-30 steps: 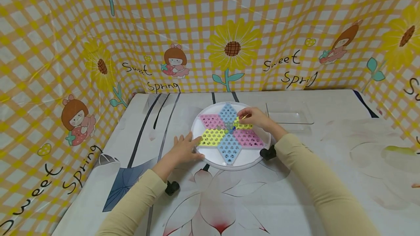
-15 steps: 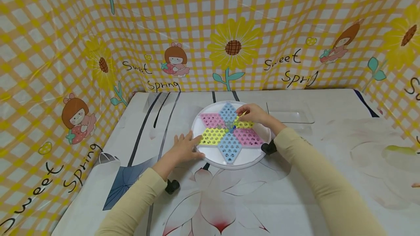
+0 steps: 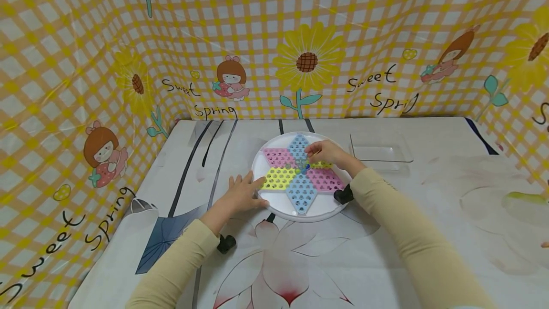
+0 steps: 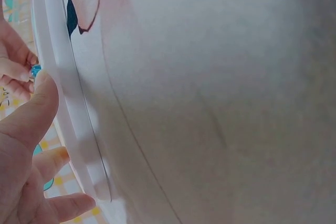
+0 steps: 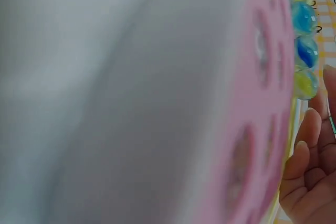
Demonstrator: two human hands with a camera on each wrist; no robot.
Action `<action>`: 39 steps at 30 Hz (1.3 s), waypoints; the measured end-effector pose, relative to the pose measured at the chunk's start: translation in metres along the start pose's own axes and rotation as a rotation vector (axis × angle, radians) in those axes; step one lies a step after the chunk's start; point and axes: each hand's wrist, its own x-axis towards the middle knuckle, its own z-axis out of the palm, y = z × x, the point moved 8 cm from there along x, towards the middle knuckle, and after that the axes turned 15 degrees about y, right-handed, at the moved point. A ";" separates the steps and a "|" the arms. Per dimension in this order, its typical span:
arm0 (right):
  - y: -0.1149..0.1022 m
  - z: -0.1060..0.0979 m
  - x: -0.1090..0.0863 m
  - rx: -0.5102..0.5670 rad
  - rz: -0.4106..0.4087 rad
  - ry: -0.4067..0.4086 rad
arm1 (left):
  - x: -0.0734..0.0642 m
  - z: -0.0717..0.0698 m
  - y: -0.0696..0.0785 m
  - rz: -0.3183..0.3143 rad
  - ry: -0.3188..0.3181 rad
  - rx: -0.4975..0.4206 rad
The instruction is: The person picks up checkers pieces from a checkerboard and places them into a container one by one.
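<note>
A round white Chinese checkers board (image 3: 279,204) with a blue, pink and yellow star of holes lies on the table. Several glass marbles (image 3: 303,169) sit around its middle; in the right wrist view, blue and yellow marbles (image 5: 305,51) stand in a row. My left hand (image 3: 240,194) rests spread at the board's left edge, thumb by the rim in the left wrist view. Over the far right yellow section is my right hand (image 3: 326,152), fingers bent beside the marbles. Whether its fingertips hold a marble is hidden.
A clear plastic tray (image 3: 381,154) stands at the back right, beyond the right hand. The tablecloth (image 3: 279,261) carries a printed flower. A yellow checked cloth (image 3: 257,23) hangs behind and at the sides. Black camera mounts (image 3: 226,243) stick out at the wrists.
My right hand has shifted slightly left, closer to the marbles at the board's middle, and covers more of the yellow section. The left hand has stayed at the left edge.
</note>
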 end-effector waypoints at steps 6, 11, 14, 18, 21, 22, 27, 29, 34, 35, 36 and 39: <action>0.001 0.003 -0.002 -0.010 -0.004 -0.012 | 0.001 0.001 0.000 0.004 0.002 0.006; 0.002 0.004 -0.004 -0.068 -0.010 -0.024 | 0.002 0.001 0.000 0.004 -0.001 0.012; 0.003 0.004 -0.004 -0.093 -0.008 -0.020 | 0.002 0.001 0.000 0.003 -0.002 0.012; 0.003 0.004 -0.002 -0.115 -0.030 -0.025 | 0.001 -0.001 0.001 0.005 -0.001 0.016; 0.001 0.005 -0.002 -0.126 -0.051 -0.033 | 0.000 -0.001 0.002 0.006 -0.001 0.017; 0.001 0.006 -0.002 -0.129 -0.051 -0.033 | 0.000 -0.001 0.002 0.006 0.000 0.016; 0.002 0.004 -0.003 -0.148 -0.053 -0.022 | 0.000 -0.001 0.002 0.007 0.003 0.012; 0.002 0.004 -0.003 -0.150 -0.056 -0.025 | 0.000 -0.001 0.002 0.007 0.000 0.013; 0.001 0.004 -0.004 -0.143 -0.056 -0.032 | -0.001 -0.002 0.001 -0.003 -0.005 0.007; 0.000 0.004 -0.004 -0.141 -0.059 -0.034 | -0.001 -0.002 0.001 -0.004 -0.005 0.006; 0.000 0.004 -0.004 -0.139 -0.058 -0.033 | -0.001 -0.002 0.001 -0.005 -0.004 0.006; -0.001 0.005 -0.004 -0.134 -0.067 -0.039 | -0.001 -0.002 0.001 -0.003 -0.004 0.010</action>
